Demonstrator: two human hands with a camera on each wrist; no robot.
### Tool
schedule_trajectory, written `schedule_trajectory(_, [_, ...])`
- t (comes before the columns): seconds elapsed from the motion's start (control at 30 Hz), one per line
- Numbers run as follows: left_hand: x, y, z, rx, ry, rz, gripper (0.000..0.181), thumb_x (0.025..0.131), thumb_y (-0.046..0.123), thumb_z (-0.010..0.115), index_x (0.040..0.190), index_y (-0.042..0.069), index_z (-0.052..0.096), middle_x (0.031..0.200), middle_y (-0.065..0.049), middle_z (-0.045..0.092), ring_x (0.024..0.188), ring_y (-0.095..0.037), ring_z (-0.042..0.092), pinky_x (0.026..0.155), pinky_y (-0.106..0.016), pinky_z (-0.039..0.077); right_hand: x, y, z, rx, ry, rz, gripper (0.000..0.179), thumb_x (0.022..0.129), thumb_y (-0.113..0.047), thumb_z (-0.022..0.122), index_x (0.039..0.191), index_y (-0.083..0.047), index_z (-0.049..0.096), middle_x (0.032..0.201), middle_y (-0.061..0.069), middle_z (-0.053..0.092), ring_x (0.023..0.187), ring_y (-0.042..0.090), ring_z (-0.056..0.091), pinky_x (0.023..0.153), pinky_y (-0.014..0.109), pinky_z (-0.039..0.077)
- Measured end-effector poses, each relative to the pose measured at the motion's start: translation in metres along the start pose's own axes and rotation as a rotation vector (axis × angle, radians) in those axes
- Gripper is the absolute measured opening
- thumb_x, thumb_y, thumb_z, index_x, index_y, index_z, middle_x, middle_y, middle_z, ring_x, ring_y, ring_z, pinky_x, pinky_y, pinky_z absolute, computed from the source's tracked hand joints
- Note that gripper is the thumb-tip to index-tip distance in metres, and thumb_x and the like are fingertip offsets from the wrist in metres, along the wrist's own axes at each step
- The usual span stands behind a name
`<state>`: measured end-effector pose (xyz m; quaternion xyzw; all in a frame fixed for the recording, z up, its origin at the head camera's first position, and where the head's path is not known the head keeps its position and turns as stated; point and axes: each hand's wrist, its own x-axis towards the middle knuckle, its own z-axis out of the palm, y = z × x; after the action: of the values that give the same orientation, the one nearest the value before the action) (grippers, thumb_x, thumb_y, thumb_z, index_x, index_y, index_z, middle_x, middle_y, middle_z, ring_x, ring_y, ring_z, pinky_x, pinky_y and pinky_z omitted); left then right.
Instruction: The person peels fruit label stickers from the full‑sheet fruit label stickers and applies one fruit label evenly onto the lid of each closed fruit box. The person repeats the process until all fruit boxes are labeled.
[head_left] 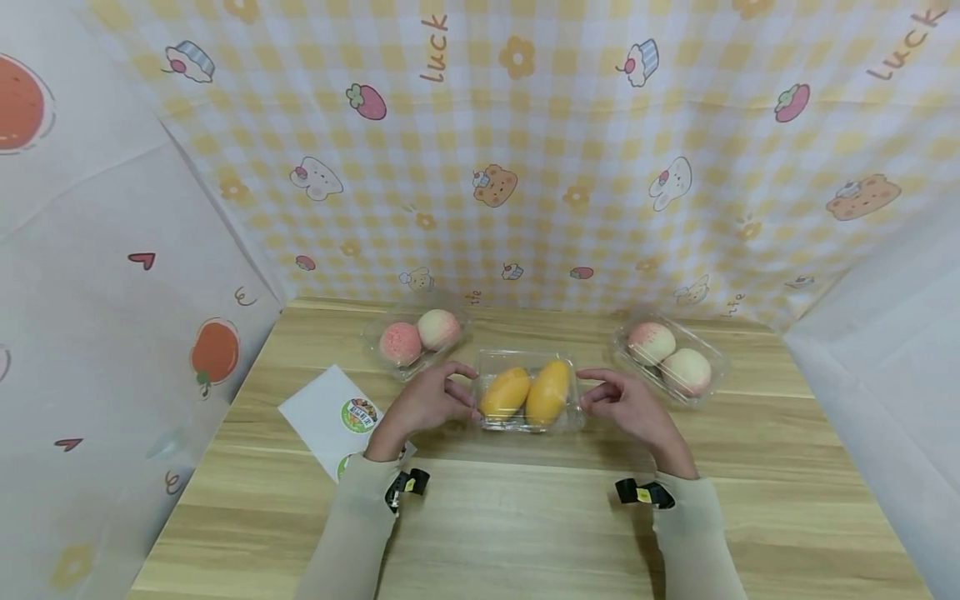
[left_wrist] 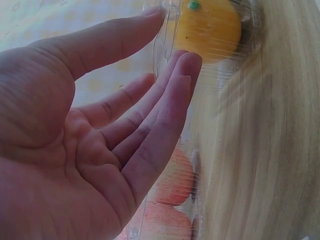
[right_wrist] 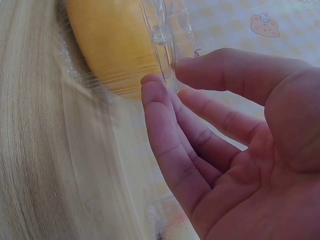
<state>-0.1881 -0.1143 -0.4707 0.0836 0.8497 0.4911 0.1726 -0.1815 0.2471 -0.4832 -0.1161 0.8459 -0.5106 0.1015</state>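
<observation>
A clear plastic clamshell box [head_left: 528, 427] with two yellow mangoes [head_left: 548, 393] inside is at the middle of the table, between both hands. My left hand [head_left: 438, 396] pinches the box's left rim, thumb [left_wrist: 115, 42] on the upper side and fingers [left_wrist: 157, 135] lower down. On the opposite end, my right hand [head_left: 628, 408] pinches the rim, its thumb [right_wrist: 225, 72] and fingertips meeting the plastic edge. Through the lid, the mangoes lie side by side, slightly slanted; one shows a small green dot [left_wrist: 194, 5] in the left wrist view.
Behind the left hand stands a clear box with two pink-and-white peaches [head_left: 401, 343]. Another such box [head_left: 716, 367], also with two peaches, is at the right. A white sheet with round fruit stickers [head_left: 360, 414] lies partly under the left forearm. A checked curtain [head_left: 450, 125] hangs behind.
</observation>
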Motion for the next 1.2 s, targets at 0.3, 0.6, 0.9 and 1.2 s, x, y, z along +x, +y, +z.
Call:
schedule_trajectory(0.3, [-0.0021, 0.0001, -0.0001, -0.002, -0.020, 0.002, 0.060, 0.088, 0.007, 0.093, 0.142, 0.005, 0.066, 0.092, 0.002, 0.079, 0.085, -0.018, 0.076, 0.086, -0.041, 0.058, -0.0016, -0.0006, -0.0010, -0.032, -0.016, -0.016, 0.050, 0.096, 0.010, 0.071, 0.145, 0.007, 0.064, 0.102, 0.012, 0.081, 0.095, 0.022, 0.077, 0.086, 0.028, 0.058])
schedule_trajectory(0.6, [-0.0011, 0.0014, -0.0009, 0.004, -0.018, 0.014, 0.060, 0.087, 0.008, 0.094, 0.140, 0.006, 0.068, 0.091, 0.002, 0.079, 0.084, -0.017, 0.075, 0.084, -0.039, 0.057, -0.0027, -0.0012, -0.0040, -0.013, -0.035, -0.003, 0.051, 0.095, 0.010, 0.072, 0.145, 0.007, 0.063, 0.103, 0.014, 0.081, 0.096, 0.024, 0.077, 0.085, 0.027, 0.058])
schedule_trajectory(0.9, [-0.0032, 0.0023, -0.0013, 0.030, -0.038, 0.022, 0.058, 0.087, 0.008, 0.094, 0.138, 0.005, 0.067, 0.090, 0.003, 0.079, 0.084, -0.016, 0.076, 0.088, -0.041, 0.058, -0.0047, -0.0030, -0.0046, 0.043, -0.067, 0.006, 0.052, 0.095, 0.009, 0.072, 0.146, 0.008, 0.060, 0.103, 0.016, 0.080, 0.096, 0.025, 0.076, 0.084, 0.028, 0.058])
schedule_trajectory(1.2, [-0.0062, 0.0004, -0.0060, 0.007, -0.061, 0.039, 0.057, 0.090, 0.013, 0.092, 0.140, 0.003, 0.067, 0.095, 0.001, 0.080, 0.087, -0.017, 0.076, 0.086, -0.039, 0.058, -0.0037, -0.0005, -0.0039, 0.056, -0.062, -0.016, 0.047, 0.099, 0.007, 0.067, 0.145, 0.009, 0.060, 0.100, 0.016, 0.080, 0.091, 0.024, 0.076, 0.083, 0.036, 0.062])
